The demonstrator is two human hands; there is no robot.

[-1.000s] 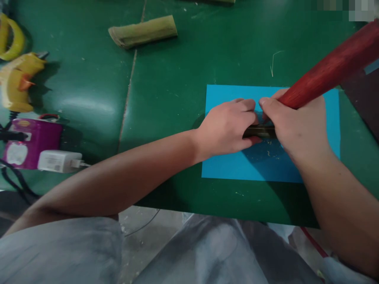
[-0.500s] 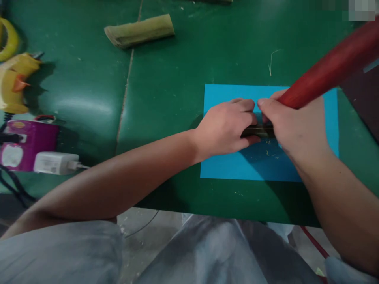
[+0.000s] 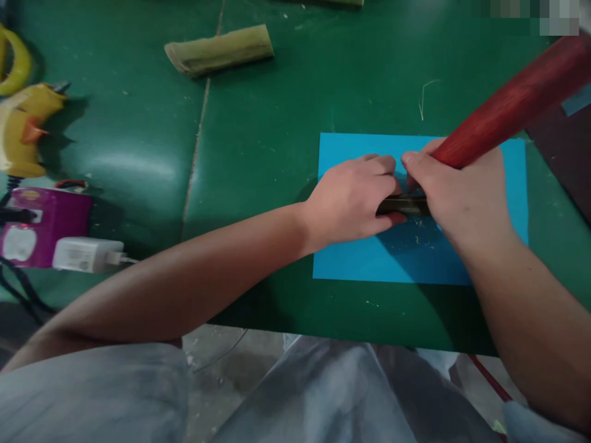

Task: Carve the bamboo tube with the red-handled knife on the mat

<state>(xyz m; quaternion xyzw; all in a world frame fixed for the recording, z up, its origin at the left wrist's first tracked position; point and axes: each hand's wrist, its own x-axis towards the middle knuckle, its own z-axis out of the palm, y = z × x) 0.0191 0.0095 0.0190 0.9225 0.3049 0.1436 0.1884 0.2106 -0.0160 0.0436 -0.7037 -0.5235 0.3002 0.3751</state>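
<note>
Closed around a narrow dark brown strip [image 3: 405, 205], my left hand [image 3: 353, 195] holds it against a sheet of blue paper [image 3: 353, 261]. The strip looks like bamboo, but the hands cover both its ends. My right hand [image 3: 468, 194] is wrapped round a tool with a thick red handle [image 3: 508, 111], which slants up to the right. A dark reddish tip pokes out below the right thumb, just over the strip; its exact shape and whether it touches cannot be made out. Pale shavings [image 3: 418, 240] are scattered on the paper.
A cut bamboo piece [image 3: 221, 50] lies farther back on the green table [image 3: 258, 141]. At the left are a yellow glue gun [image 3: 28, 129], a purple power socket [image 3: 55, 215] and a white plug adapter [image 3: 87, 254]. A dark board [image 3: 561, 147] lies at the right.
The red handle has shifted a little, its upper end swinging slightly left and down so that more of it shows. My left hand and the strip stay nearly still.
</note>
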